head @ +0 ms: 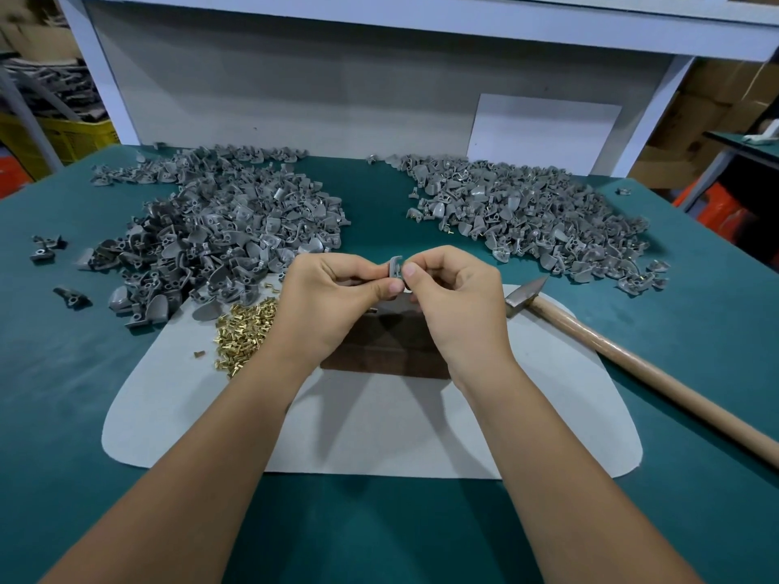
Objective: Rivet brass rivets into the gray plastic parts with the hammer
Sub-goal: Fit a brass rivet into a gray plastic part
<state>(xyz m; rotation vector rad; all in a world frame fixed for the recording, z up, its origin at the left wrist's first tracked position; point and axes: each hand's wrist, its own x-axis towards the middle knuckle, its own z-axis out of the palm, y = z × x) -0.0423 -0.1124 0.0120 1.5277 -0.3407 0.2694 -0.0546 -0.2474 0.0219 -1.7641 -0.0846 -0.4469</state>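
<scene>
The dark block (381, 345) is half hidden behind both wrists, and the hammer (624, 351) handle runs off the right edge.

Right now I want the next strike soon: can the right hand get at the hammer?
Probably yes. The hammer lies apart on the table, nothing over its handle, but the right hand must first release the gray part it pinches.

teal surface (84, 373), pale grey mat (379, 436), dark brown block (379, 351), grey plastic parts (219, 221), brass rivets (244, 330), tan wooden hammer handle (632, 360)
</scene>
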